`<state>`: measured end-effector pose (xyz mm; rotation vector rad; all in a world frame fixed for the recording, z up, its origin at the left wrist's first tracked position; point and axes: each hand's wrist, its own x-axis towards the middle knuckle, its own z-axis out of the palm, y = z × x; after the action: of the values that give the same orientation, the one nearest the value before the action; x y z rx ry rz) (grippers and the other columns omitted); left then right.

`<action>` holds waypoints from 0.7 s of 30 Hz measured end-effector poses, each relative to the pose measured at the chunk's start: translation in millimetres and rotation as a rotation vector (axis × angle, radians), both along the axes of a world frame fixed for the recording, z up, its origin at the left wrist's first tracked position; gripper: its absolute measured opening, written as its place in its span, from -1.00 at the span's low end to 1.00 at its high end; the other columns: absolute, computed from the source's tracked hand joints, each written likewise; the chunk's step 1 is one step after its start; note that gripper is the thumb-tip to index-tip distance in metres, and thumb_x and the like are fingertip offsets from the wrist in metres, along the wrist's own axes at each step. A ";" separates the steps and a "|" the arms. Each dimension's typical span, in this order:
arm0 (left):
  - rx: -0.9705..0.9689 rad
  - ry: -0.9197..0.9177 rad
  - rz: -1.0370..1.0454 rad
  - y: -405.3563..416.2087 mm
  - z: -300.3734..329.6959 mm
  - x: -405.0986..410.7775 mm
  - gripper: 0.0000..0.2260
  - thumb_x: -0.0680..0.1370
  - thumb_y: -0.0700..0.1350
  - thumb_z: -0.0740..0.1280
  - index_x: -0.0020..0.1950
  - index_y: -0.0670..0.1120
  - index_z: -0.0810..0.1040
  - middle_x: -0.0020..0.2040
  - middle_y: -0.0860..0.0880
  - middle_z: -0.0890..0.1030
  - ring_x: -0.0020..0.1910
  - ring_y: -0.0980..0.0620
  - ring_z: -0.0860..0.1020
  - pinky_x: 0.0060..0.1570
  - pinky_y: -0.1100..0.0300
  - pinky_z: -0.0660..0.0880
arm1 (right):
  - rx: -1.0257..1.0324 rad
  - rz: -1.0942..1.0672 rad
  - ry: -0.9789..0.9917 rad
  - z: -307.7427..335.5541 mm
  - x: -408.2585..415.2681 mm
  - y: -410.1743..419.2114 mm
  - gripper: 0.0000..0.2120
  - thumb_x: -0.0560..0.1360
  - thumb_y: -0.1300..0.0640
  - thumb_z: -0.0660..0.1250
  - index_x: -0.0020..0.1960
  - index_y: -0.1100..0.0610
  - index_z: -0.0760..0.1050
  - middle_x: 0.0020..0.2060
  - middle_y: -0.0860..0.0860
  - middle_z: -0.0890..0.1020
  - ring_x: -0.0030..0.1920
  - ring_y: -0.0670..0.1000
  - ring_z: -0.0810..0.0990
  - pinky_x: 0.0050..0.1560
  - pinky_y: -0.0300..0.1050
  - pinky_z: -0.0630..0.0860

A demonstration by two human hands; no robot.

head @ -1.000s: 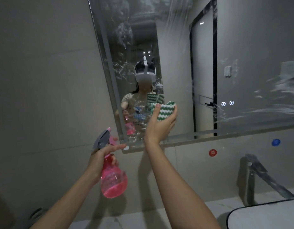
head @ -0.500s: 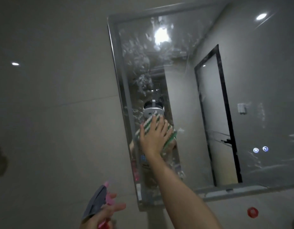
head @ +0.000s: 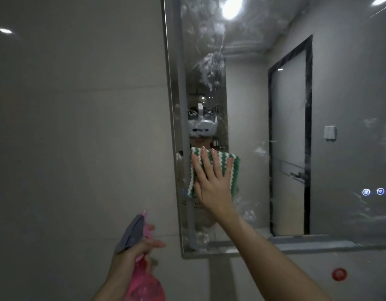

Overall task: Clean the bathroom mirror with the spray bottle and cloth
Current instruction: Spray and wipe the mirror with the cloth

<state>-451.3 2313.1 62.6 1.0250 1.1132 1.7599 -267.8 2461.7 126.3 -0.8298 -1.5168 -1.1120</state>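
A large wall mirror fills the right half of the view, with wet streaks and droplets down its left side. My right hand presses a green-and-white striped cloth flat against the glass near the mirror's left edge, fingers straight and spread. Low at the left, my left hand grips a pink spray bottle with a grey trigger head, held away from the glass.
A grey tiled wall lies left of the mirror frame. Two lit touch buttons glow on the mirror's right part. A red round sticker sits on the wall below the mirror. A doorway shows in the reflection.
My right hand lifted the cloth from near the mirror's bottom up onto the glass and flattened on it. The view tilted up, and the bottle hand stays low.
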 end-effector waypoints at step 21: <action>0.249 0.170 -0.019 48.5 148.3 -7.9 -0.84 0.51 -0.36 0.28 0.02 -0.17 0.55 -0.43 -0.15 0.62 -0.68 0.00 0.38 -0.62 0.24 0.38 | 0.150 -0.156 -0.389 194.4 23.5 3.7 -0.52 0.63 -0.06 0.02 0.50 0.06 0.28 0.47 0.14 0.30 0.48 0.15 0.23 0.44 0.29 0.10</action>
<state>-459.2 2361.6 210.9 1.3523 0.9975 1.8558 -244.3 2465.3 320.8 -0.6620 -1.6783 -1.5512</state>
